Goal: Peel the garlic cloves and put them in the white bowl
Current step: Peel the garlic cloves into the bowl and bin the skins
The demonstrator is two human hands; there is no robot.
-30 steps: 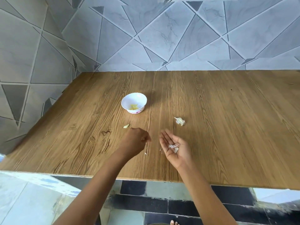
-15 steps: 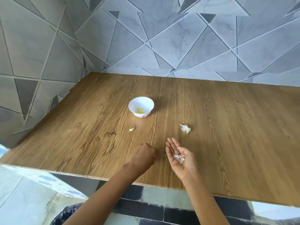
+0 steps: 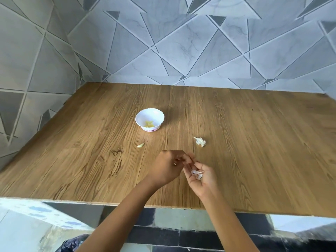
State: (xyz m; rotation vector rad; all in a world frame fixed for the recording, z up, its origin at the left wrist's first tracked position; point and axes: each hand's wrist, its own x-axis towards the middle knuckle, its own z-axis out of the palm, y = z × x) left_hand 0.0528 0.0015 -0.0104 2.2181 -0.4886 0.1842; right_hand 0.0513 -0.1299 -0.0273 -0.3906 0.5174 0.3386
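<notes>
Grey marbled tile wall point(image 3: 181, 51) behind; wood-grain surface point(image 3: 254, 142) in front, viewed from above.

White bowl point(image 3: 158, 114) sits left of centre, a few yellow peeled cloves point(image 3: 149, 124) in its bottom. One loose clove point(image 3: 140, 145) lies on the surface nearer the person than the bowl, long axis slanting up to the right. Papery garlic remnant point(image 3: 200, 141) lies off to the right, well apart from the bowl.

Right hand point(image 3: 203, 180): palm up, fingers loosely cupped, not closed; small pale garlic pieces point(image 3: 196, 174) rest in the hollow of the palm.

Left hand point(image 3: 168, 168): back toward the camera, fingers curled, fingertips point(image 3: 188, 159) touching or just short of the right fingers. Blurred; cannot tell whether it pinches anything.

Key relation: the garlic in the palm lies immediately right of the left fingertips and slightly nearer the person. The pieces are too small to read an axis. The left hand looks to be the picking hand, the right the tray.

The bowl lies forward and left of both hands, nearer the left. The loose clove lies roughly between the left hand and the bowl.

Judgement: mid-task, with several cloves bowled and more to peel.
</notes>
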